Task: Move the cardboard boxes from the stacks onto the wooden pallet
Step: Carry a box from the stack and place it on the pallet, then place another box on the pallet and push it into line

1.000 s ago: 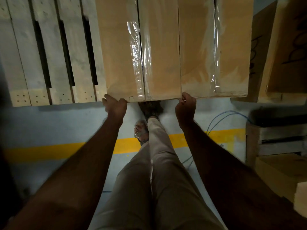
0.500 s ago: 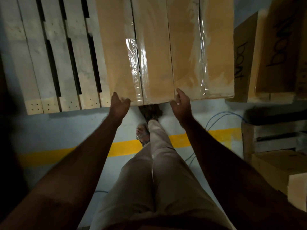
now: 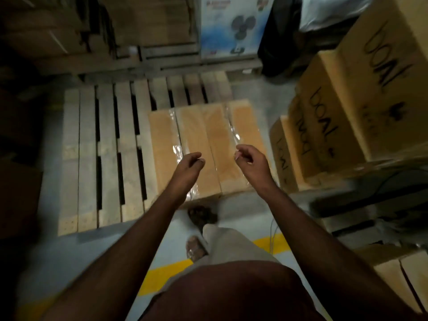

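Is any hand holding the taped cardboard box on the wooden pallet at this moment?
No, the left hand and right hand hang loosely curled above the cardboard box, which lies on the wooden pallet.

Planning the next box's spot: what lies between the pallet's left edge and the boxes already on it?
Bare slats of the wooden pallet; nothing sits left of the cardboard boxes in the head view.

taped cardboard boxes (image 3: 208,144) flat on wooden pallet (image 3: 108,154)

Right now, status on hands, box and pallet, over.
Left hand, right hand empty, loosely curled above box. Box down on pallet's right side. Nothing in the way.
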Demonstrator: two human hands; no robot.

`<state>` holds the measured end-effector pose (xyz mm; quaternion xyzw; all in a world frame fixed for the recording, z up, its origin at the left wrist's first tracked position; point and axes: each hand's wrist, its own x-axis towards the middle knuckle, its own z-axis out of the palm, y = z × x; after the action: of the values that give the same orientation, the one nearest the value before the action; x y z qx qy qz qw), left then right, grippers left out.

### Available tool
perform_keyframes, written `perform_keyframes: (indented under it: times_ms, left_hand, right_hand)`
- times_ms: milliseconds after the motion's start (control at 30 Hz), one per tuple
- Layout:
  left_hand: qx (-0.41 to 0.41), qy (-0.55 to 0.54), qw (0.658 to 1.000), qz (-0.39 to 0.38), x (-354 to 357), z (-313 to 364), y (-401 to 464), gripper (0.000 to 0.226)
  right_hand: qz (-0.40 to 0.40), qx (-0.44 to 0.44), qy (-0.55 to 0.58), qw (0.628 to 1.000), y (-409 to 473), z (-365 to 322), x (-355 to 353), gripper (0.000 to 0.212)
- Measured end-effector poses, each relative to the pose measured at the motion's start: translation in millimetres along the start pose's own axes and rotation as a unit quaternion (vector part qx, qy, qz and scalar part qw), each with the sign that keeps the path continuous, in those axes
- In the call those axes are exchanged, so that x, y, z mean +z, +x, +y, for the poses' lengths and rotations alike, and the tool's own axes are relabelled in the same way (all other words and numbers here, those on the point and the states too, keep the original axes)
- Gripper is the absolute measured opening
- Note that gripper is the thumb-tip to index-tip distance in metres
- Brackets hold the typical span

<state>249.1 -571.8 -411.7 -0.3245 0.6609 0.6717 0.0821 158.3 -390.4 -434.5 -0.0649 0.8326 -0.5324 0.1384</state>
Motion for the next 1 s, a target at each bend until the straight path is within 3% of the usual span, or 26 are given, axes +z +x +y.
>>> perform_keyframes:
  times_ms: [200,533,767,1000]
  left_hand:
    - [0.072,-0.01,0.995,-0.072,45,72,-31,0.014]
    - [0.137,-0.019,0.977,-0.16,134,136,-44,0.018]
    - [0.176,0.009,0.968,-0.177,238,169,-49,0.022]
    - [0.208,0.059,0.952,-0.215,406,188,-64,0.016]
  right_hand:
    - [0.052,-0.05,0.022,0.997,-22,-43,-66,0.018]
    - [0.162,-0.094,0.001,0.982,-39,-79,-183,0.016]
    - [0.198,-0.108,0.008,0.974,-37,-45,-298,0.016]
    - [0.213,-0.12,0.035,0.969,-17,17,-443,0.018]
